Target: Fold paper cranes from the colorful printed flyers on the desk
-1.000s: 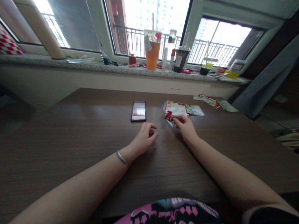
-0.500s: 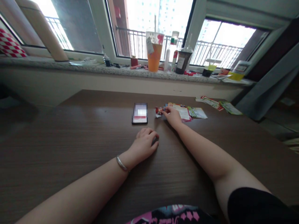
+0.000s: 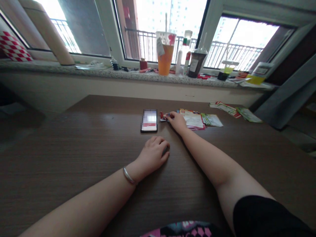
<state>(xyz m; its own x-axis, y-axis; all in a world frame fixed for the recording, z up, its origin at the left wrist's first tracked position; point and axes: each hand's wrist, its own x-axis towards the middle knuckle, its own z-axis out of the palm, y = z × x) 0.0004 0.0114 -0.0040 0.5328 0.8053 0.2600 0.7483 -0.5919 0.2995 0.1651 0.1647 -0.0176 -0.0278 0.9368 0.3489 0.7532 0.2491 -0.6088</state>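
On the brown wooden table, my left hand (image 3: 156, 152) lies palm down, just below the phone (image 3: 149, 121). Its fingers are loosely curled, with the thumb apart from the forefinger and nothing visible in it. To the right of the phone, my right hand (image 3: 178, 122) pinches a small red and white packet (image 3: 163, 116) at the tabletop. The fingers cover part of this packet, so its print cannot be read. A spread of printed paper packets (image 3: 194, 119) lies just right of my right hand, with green and white packets (image 3: 212, 120) at its right end.
Farther right on the table (image 3: 74, 138) lie more printed packets (image 3: 228, 109). Along the granite windowsill (image 3: 133, 74) stand a tall cup of orange drink (image 3: 165, 59), a dark drink cup (image 3: 196, 64), bottles, and a cardboard tube (image 3: 53, 36) leaning at the left.
My right hand has moved slightly left with the small packet, closer to the phone. The left hand stays in place on the table. The camera view has shifted a little.
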